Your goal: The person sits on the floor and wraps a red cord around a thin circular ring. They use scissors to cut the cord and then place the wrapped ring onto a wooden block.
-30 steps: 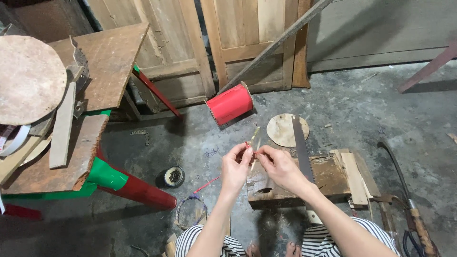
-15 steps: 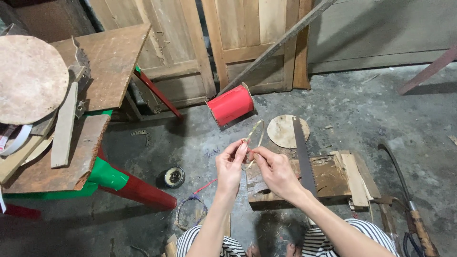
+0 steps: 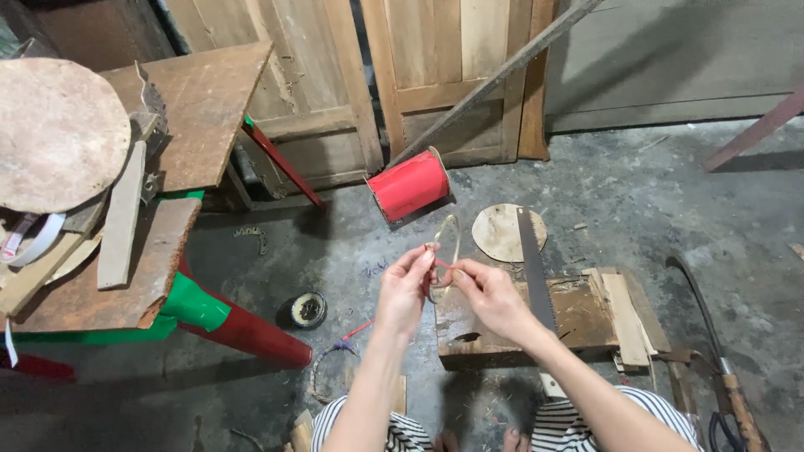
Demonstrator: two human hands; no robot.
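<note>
Two bare hands meet above your striped trouser legs [image 3: 578, 423], both pinching one thin pale strip bent into a loop [image 3: 448, 243]. Your left hand [image 3: 404, 289] presses thumb and forefinger together on the loop's left side; your right hand [image 3: 490, 295] pinches its lower end, where a short red binding shows between the fingertips. The strip arches upward from the pinch, clear of the floor.

Directly beneath your hands lies a worn rectangular wooden block [image 3: 523, 322], and a long hand saw with a toothed steel blade [image 3: 533, 268] rests across it, running away from you. Loose pale wooden offcuts [image 3: 624, 314] lie just beside the block's right end. Further right, a curved dark blade with a wooden handle [image 3: 712, 335] lies on the concrete floor [image 3: 636, 192].

To your left, a small black roll of tape [image 3: 308, 310] sits on the floor near a red and green painted table leg [image 3: 226, 322]. The leg belongs to a rough brown wooden workbench [image 3: 151, 192] carrying a round flat wooden disc [image 3: 59, 134] and loose slats.

Beyond your hands, a pale round wooden disc [image 3: 500, 233] lies flat, touching the saw's far end. A large red spool lying on its side [image 3: 409, 186] sits past it, near brown wooden panel doors [image 3: 419, 75].
</note>
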